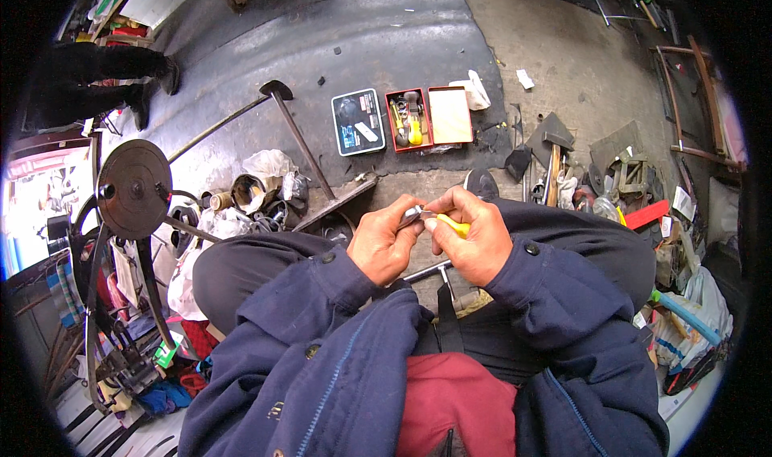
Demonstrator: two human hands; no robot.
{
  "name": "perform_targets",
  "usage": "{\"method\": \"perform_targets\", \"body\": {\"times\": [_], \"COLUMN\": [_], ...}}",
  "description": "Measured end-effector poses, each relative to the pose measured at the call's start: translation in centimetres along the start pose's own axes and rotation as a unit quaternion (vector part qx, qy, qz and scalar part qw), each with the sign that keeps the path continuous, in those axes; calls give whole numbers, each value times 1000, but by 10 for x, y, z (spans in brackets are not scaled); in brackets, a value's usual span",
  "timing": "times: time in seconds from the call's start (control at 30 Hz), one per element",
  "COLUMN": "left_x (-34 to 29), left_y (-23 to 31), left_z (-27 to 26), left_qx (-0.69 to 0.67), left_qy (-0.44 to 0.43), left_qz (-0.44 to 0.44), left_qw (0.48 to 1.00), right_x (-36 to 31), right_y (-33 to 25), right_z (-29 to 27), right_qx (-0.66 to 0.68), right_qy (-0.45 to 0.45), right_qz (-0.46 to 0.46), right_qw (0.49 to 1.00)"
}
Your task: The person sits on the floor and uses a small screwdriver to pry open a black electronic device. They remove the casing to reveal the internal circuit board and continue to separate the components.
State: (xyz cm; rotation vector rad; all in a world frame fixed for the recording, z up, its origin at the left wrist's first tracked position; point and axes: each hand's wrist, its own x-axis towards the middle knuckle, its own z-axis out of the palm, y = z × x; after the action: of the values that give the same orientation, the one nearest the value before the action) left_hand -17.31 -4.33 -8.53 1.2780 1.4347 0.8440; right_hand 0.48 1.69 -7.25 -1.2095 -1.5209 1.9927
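Note:
Both hands meet in front of my lap. In the fingers of my left hand (381,245) is a small shiny metal piece (411,216), partly hidden by the fingers, so its kind is unclear. My right hand (482,246) is closed round the yellow handle (457,225) of a small screwdriver-like tool. Its thin metal shaft points left and its tip reaches the piece in my left hand. Beyond my hands on the floor lies an open red box (389,123) holding several tools, some yellow-handled. Its lid side with a pale lining (449,115) is folded out to the right.
A dark flat case (359,122) lies left of the red box. A metal stand with a round plate (135,189) rises at the left, beside plastic bags. A hammer (555,168) and scattered scraps lie at the right. Another person's legs (121,71) stand far left.

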Motion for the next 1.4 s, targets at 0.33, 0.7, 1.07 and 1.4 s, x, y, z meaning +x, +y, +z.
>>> {"method": "perform_targets", "body": {"times": [0.33, 0.7, 1.07, 1.4], "left_x": [-2, -7, -8, -9], "left_y": [-1, -2, -5, -9], "left_z": [-1, -4, -3, -1], "left_qx": [-22, 90, 106, 107], "left_qy": [-1, -35, -76, -77], "left_qz": [-21, 35, 24, 29], "left_qw": [1000, 995, 991, 991], "right_x": [4, 1, 1, 0], "right_y": [-8, -4, 8, 13], "right_z": [-9, -15, -10, -11], "right_qx": [103, 81, 47, 54], "right_qy": [-35, -74, -63, -76], "right_qz": [111, 146, 125, 128], "right_qw": [988, 983, 989, 987]}}
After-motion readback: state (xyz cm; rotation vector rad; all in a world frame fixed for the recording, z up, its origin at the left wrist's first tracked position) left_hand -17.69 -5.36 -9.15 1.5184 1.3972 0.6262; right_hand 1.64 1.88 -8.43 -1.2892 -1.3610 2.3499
